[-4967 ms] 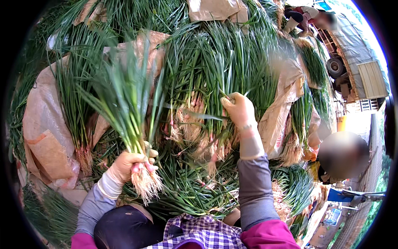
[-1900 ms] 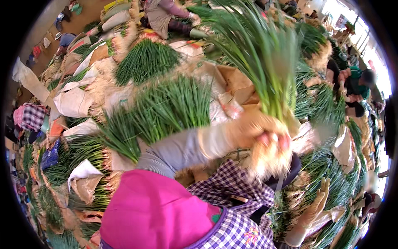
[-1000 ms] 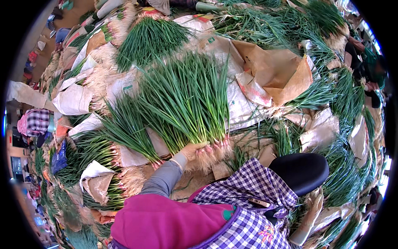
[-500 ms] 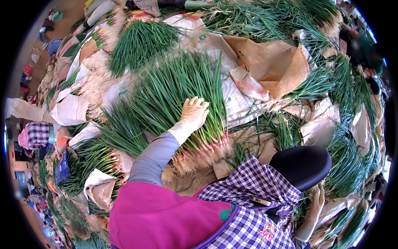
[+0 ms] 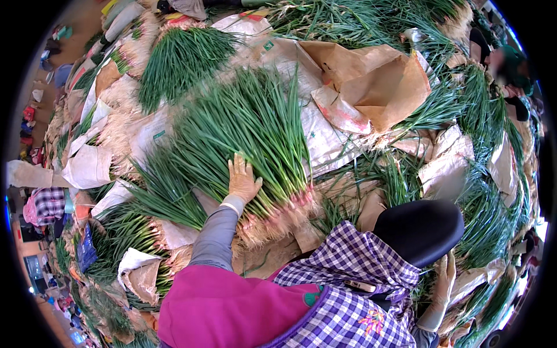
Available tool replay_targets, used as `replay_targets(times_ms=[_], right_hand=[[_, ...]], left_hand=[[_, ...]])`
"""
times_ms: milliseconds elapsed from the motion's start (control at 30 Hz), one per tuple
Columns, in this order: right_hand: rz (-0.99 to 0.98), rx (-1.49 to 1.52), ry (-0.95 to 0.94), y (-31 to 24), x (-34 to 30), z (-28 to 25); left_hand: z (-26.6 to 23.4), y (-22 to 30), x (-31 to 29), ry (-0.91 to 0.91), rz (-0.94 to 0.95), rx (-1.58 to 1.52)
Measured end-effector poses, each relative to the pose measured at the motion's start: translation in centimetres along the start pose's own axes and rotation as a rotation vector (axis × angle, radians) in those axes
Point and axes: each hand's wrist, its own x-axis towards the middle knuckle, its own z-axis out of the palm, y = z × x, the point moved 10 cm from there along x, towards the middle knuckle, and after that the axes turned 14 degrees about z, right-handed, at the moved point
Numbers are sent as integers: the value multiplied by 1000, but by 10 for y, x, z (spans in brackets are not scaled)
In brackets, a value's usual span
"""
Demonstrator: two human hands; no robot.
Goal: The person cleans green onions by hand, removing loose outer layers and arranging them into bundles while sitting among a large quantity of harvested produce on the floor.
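Note:
A broad layer of green onions (image 5: 255,133) lies fanned out, green leaves toward the far left and pinkish bulbs with pale roots toward me. My left hand (image 5: 243,181), in a cream glove, rests on the stalks above the bulbs, palm down with fingers stretched out. Down at the right, my right hand (image 5: 445,275), gloved as well, hangs beside a smooth black rounded shape (image 5: 419,233). Its fingertips are partly hidden there, so whether it holds anything is unclear.
Beyond the layer lie a crumpled brown paper sack (image 5: 377,87) and another onion bundle (image 5: 183,64). Piled onions (image 5: 481,151) fill the right side. More bundles with paper wraps (image 5: 88,166) line the left. Another person (image 5: 510,69) is at the far right.
My left hand has slid left and slightly down across the stalks toward their left side, its fingers now pointing away from me. The right hand stays low by the black shape.

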Motion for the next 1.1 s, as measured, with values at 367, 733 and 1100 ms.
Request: replay_targets(times_ms=[367, 733, 1100], right_hand=[[-21, -74, 2, 5, -8, 2], [-26, -62, -33, -5, -10, 4], [72, 55, -49, 15, -18, -5]], left_hand=[[-27, 41, 49, 93, 219, 62], [-92, -61, -16, 829, -183, -491], [-71, -133, 44, 577, -225, -849]])
